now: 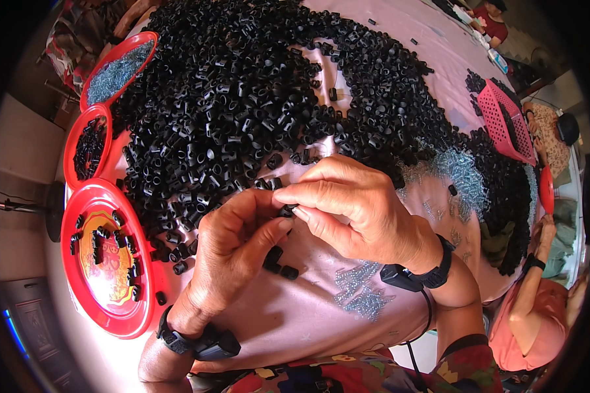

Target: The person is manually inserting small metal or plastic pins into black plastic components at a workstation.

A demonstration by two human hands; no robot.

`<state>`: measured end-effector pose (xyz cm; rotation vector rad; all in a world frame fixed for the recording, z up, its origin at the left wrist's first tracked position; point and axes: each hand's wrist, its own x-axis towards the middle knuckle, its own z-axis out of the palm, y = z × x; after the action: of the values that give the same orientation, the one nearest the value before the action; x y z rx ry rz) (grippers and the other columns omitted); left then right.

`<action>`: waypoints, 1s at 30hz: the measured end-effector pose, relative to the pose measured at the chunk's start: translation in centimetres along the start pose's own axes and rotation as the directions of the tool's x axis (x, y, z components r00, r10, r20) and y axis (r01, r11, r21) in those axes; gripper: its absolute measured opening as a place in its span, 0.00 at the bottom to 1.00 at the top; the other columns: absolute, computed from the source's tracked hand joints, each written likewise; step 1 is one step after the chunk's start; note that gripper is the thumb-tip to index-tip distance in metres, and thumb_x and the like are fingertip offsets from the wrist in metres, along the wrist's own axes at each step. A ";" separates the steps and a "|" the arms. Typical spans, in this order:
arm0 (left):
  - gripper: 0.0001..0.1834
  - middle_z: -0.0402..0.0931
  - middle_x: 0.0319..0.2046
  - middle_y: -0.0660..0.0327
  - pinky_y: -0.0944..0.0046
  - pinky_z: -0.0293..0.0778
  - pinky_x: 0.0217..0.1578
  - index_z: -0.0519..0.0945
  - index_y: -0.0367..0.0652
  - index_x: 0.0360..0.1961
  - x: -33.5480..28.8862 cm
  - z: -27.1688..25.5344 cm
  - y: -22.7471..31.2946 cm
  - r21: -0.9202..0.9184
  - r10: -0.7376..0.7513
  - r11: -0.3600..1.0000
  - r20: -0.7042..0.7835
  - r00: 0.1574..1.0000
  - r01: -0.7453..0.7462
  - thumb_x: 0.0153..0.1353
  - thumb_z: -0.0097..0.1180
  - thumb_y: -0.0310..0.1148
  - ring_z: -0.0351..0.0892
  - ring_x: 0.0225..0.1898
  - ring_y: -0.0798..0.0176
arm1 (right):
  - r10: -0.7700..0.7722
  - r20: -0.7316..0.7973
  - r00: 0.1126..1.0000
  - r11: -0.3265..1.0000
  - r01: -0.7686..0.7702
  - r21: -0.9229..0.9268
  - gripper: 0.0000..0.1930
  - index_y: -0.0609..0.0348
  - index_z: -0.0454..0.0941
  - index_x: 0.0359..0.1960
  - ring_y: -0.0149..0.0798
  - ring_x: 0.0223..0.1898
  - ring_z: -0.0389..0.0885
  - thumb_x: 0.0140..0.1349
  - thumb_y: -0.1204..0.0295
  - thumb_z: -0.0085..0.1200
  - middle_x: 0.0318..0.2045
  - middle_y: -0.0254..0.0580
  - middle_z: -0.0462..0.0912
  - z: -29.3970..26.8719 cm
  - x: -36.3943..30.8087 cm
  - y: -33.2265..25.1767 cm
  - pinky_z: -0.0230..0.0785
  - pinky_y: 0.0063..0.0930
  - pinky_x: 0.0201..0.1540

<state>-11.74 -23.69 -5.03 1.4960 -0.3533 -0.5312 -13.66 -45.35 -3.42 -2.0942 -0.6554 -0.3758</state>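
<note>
My left hand (233, 245) and my right hand (354, 206) meet over the pink table cloth (288, 314), fingertips pinched together on one small black plastic piece (286, 211). A huge heap of the same black plastic pieces (242, 98) covers the table just beyond my fingers. A few loose black pieces (278, 262) lie under my left hand. A small pile of silver screws (364, 295) lies near my right wrist. Both wrists wear black bands.
Three red plates sit at the left: the near plate (92, 298) with several black pieces, the middle plate (70, 147) with black pieces, the far plate (115, 49) with screws. A pink basket (505, 121) and more screws (462, 173) lie right. Another person (537, 314) sits at right.
</note>
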 end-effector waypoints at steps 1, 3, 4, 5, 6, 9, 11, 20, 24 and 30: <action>0.11 0.83 0.38 0.66 0.74 0.78 0.41 0.80 0.33 0.52 0.0 0.0 -0.1 0.005 0.006 1.000 0.002 1.000 -0.006 0.70 0.60 0.21 0.79 0.40 0.78 | -0.023 -0.003 1.000 0.999 0.023 -0.048 0.12 0.57 0.86 0.44 0.44 0.35 0.86 0.58 0.80 0.66 0.38 0.42 0.85 -0.1 0.1 -0.1 0.80 0.35 0.37; 0.11 0.83 0.39 0.66 0.74 0.77 0.41 0.80 0.33 0.52 0.0 0.1 -0.1 0.008 0.013 1.000 0.007 1.000 -0.013 0.70 0.60 0.21 0.78 0.40 0.78 | -0.046 -0.004 0.999 0.994 0.045 -0.100 0.11 0.58 0.86 0.43 0.45 0.36 0.86 0.58 0.80 0.66 0.37 0.42 0.85 -0.1 0.1 -0.3 0.80 0.35 0.37; 0.10 0.83 0.39 0.66 0.74 0.77 0.42 0.80 0.33 0.52 0.0 0.2 -0.1 -0.021 0.015 1.000 -0.001 1.000 -0.015 0.70 0.60 0.21 0.78 0.40 0.79 | -0.028 -0.035 0.999 0.998 0.026 -0.064 0.11 0.58 0.86 0.42 0.45 0.35 0.86 0.58 0.80 0.65 0.37 0.42 0.85 -0.1 0.1 -0.4 0.80 0.35 0.36; 0.10 0.83 0.39 0.66 0.74 0.77 0.42 0.79 0.33 0.51 0.0 0.2 0.0 -0.047 0.016 0.999 -0.013 1.000 -0.016 0.70 0.60 0.21 0.78 0.40 0.79 | -0.011 -0.066 0.998 1.000 0.009 -0.023 0.10 0.58 0.86 0.41 0.45 0.35 0.86 0.58 0.80 0.65 0.36 0.42 0.86 0.0 0.1 -0.4 0.80 0.36 0.36; 0.10 0.83 0.39 0.66 0.74 0.77 0.42 0.79 0.33 0.51 0.0 0.2 -0.1 -0.047 0.015 0.999 -0.014 1.000 -0.016 0.70 0.60 0.21 0.78 0.40 0.79 | -0.011 -0.065 0.998 1.000 0.010 -0.021 0.10 0.58 0.86 0.41 0.45 0.35 0.86 0.58 0.80 0.65 0.36 0.42 0.86 0.0 0.1 -0.4 0.80 0.36 0.36; 0.10 0.83 0.40 0.66 0.74 0.77 0.43 0.79 0.34 0.51 -0.1 0.2 -0.1 -0.049 0.002 0.999 -0.006 1.000 -0.002 0.70 0.60 0.20 0.79 0.41 0.78 | -0.008 -0.076 0.997 1.000 0.008 -0.004 0.09 0.59 0.85 0.41 0.46 0.34 0.86 0.57 0.80 0.65 0.34 0.43 0.86 0.0 0.2 -0.5 0.80 0.36 0.36; 0.10 0.83 0.40 0.66 0.74 0.77 0.44 0.78 0.34 0.51 -0.1 0.3 0.1 -0.047 0.000 0.999 -0.033 0.999 -0.001 0.70 0.60 0.20 0.79 0.42 0.78 | 0.009 -0.081 0.997 1.000 -0.010 -0.021 0.09 0.58 0.84 0.40 0.47 0.32 0.86 0.58 0.80 0.65 0.33 0.43 0.86 0.1 0.0 -0.5 0.79 0.36 0.35; 0.10 0.82 0.40 0.66 0.74 0.77 0.45 0.78 0.34 0.51 -0.1 0.2 0.1 -0.082 0.015 0.996 -0.033 0.999 -0.017 0.71 0.61 0.21 0.80 0.42 0.77 | -0.039 -0.079 0.996 0.998 0.036 -0.045 0.09 0.59 0.85 0.40 0.46 0.32 0.85 0.57 0.80 0.66 0.33 0.42 0.86 0.1 0.2 0.1 0.78 0.37 0.37; 0.10 0.82 0.40 0.66 0.74 0.77 0.45 0.78 0.34 0.51 -0.1 0.2 0.2 -0.111 0.005 0.994 -0.028 1.000 -0.008 0.71 0.61 0.21 0.79 0.42 0.77 | 0.003 -0.075 0.997 1.000 -0.004 -0.018 0.09 0.59 0.85 0.39 0.46 0.33 0.85 0.56 0.80 0.66 0.33 0.42 0.86 0.0 0.1 0.0 0.78 0.37 0.37; 0.10 0.83 0.40 0.66 0.73 0.78 0.44 0.79 0.34 0.50 -0.4 0.3 0.0 -0.061 0.031 0.998 -0.037 0.999 -0.033 0.70 0.62 0.21 0.80 0.42 0.77 | -0.022 -0.068 0.997 0.999 0.020 -0.036 0.09 0.59 0.84 0.37 0.45 0.31 0.84 0.54 0.81 0.67 0.31 0.41 0.85 -0.2 0.1 -0.5 0.77 0.37 0.34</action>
<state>-12.26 -23.74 -4.95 1.4364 -0.3292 -0.4848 -13.90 -45.30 -2.95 -2.0996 -0.6351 -0.4714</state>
